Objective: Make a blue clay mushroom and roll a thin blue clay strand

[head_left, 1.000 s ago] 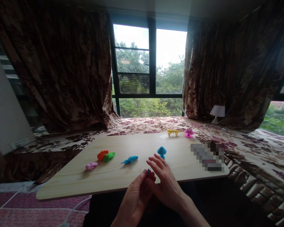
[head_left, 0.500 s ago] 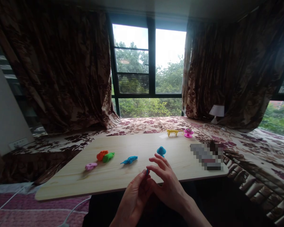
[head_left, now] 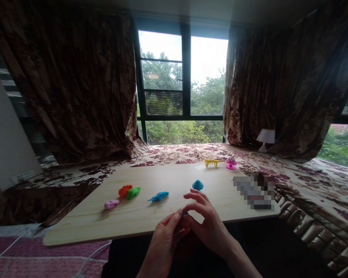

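My left hand (head_left: 166, 239) and my right hand (head_left: 207, 222) meet over the near edge of the table. Between their thumbs and index fingers they pinch a small piece of blue modelling clay (head_left: 185, 213), mostly covered by the fingertips. The other fingers of the right hand are raised and bent. Just beyond that hand stands a blue clay mushroom shape (head_left: 197, 185), its lower part hidden by the fingers. A loose lump of blue clay (head_left: 159, 196) with a pointed end lies to the left on the wooden table (head_left: 89, 224).
Orange (head_left: 125, 190), green (head_left: 132, 192) and pink clay lumps (head_left: 111, 204) lie at the left. A yellow clay animal figure (head_left: 211, 163) and a pink clay piece on a stand (head_left: 231, 164) stand at the far edge. A blurred-out object (head_left: 254, 192) lies at the right.
Both hands have shifted slightly, and the fingertips have closed further over the small blue piece. The figures and lumps on the table have stayed in place.
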Motion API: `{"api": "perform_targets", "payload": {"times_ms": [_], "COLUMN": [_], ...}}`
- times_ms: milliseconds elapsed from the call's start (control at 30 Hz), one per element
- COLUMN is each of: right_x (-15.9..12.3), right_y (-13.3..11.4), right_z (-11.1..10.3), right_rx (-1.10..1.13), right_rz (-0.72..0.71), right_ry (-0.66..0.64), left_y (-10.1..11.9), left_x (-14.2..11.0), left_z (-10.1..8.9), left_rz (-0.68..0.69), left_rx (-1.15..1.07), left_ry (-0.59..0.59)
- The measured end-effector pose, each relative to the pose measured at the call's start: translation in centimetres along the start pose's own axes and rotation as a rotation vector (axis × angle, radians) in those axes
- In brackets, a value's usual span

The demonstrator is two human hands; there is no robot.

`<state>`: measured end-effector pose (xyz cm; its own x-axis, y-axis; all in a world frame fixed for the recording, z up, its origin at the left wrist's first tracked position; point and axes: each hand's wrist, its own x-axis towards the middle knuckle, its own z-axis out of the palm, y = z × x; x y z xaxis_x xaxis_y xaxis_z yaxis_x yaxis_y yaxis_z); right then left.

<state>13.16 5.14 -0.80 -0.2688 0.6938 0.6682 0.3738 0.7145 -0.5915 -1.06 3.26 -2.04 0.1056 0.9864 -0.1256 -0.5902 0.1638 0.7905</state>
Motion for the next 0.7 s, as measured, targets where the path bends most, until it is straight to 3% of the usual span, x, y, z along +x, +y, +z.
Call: {"api": "perform_targets", "payload": {"times_ms": [233,567,700], "right_x": [-0.03,-0.17,-0.16], "right_y": [-0.03,-0.32,-0.42], "right_z": [0.12,0.2,0.08], "right_rx": [0.095,0.137,0.133], "right_rz": [0.006,0.018,0.019], "right_ry": [0.115,0.113,0.105], "left_y": [0.21,0.16,0.54], "left_x": [-0.51,-0.2,-0.59], "left_z": [0.05,-0.21,0.42], "left_rz": [0.149,0.184,0.12], "left_rx": [0.21,0.233,0.193], "left_ry": [-0.033,-0.01,-0.063]}}
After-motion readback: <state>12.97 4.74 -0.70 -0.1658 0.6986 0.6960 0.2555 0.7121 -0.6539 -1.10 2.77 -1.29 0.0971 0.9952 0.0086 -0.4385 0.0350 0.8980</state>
